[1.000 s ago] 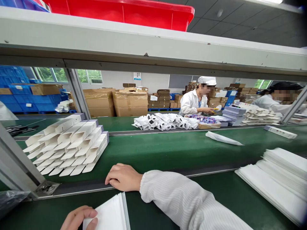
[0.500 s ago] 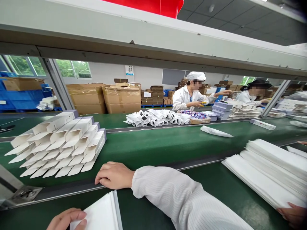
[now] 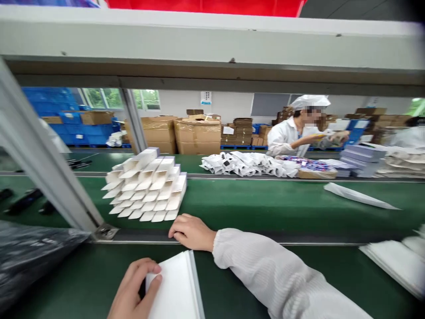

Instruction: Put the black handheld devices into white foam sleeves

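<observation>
View swung left since half a second ago, shifting everything rightward; both hands keep their poses. Left hand (image 3: 137, 285) pinches the left edge of a flat stack of thin white sheets (image 3: 175, 285), thumb on top, over the green work surface (image 3: 88, 279). Right hand (image 3: 193, 232), fingers loosely bent, empty, rests on the dark flat rail (image 3: 146, 235), just beside the stacked open-ended white cardboard cartons (image 3: 149, 190).
</observation>
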A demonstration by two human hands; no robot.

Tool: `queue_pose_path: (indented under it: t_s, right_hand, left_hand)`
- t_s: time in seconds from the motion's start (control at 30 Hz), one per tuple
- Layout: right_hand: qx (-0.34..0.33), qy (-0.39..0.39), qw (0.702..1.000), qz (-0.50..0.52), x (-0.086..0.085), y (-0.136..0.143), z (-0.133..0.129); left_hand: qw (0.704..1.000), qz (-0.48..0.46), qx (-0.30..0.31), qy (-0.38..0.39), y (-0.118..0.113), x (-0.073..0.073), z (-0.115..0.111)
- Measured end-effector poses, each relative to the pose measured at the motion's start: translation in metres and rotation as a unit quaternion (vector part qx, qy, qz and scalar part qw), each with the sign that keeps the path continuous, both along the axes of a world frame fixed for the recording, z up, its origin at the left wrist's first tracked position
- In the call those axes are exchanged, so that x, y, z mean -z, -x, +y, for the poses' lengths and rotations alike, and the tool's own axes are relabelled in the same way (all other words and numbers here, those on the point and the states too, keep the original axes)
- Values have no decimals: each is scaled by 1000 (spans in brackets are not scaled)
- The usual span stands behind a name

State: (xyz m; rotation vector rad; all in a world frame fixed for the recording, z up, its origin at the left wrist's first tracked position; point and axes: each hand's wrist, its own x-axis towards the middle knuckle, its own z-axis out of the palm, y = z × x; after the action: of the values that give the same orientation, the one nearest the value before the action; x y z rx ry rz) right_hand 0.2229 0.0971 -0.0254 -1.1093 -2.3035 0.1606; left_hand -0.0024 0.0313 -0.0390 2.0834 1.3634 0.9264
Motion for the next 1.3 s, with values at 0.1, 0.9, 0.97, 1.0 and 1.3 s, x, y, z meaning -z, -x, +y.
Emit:
queue_pose_path:
  t_s: [0.1, 0.9, 0.97, 1.0, 1.3]
  right_hand:
    - [-13, 6, 1000, 23, 1, 4, -4]
    - [-35, 60, 997, 34, 9, 12, -12]
    - [-34, 55, 997, 34, 9, 12, -12]
    - [-32, 54, 997, 33, 9, 12, -13]
    - [-32, 67, 997, 32, 8, 12, -13]
  left_hand:
    - [1000, -19, 4, -4, -6, -10, -11]
    - [996, -48, -48, 53, -8, -25, -36]
    - [996, -46, -46, 55, -8, -26, -36]
    - [996, -46, -45, 56, -8, -26, -36]
    - [995, -40, -47, 72, -8, -28, -36]
